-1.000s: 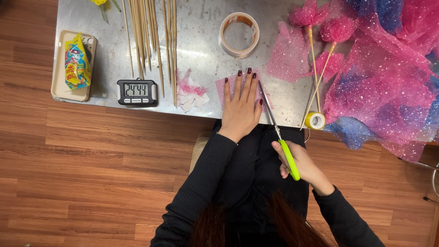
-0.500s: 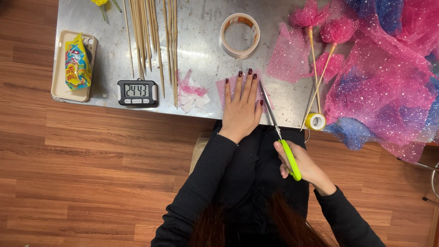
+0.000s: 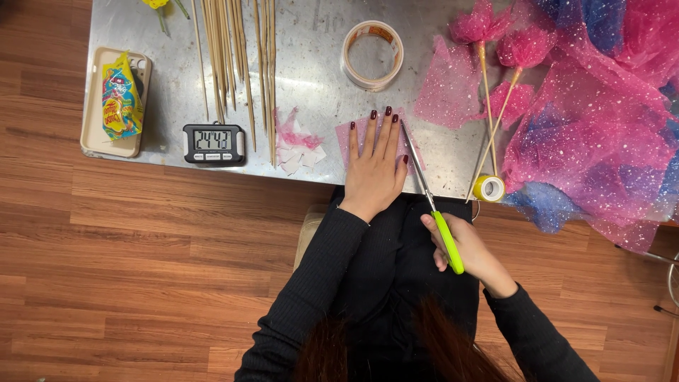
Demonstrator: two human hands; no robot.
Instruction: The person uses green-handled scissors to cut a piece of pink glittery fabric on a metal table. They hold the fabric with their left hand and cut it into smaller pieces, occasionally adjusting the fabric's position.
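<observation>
My left hand lies flat, fingers spread, on a small square of pink netting at the near edge of the metal table. My right hand grips the green handles of a pair of scissors. The blades point away from me and run along the right side of the pink square, just beside my left little finger. Whether the blades are apart is hard to tell.
Left of the square lie pink and white scraps, a black digital timer, wooden skewers and a tray with a snack packet. A tape roll, yellow tape, netting flowers on sticks and heaped pink-blue netting fill the right.
Nothing has clearly changed; both hands and the scissors stay where they were.
</observation>
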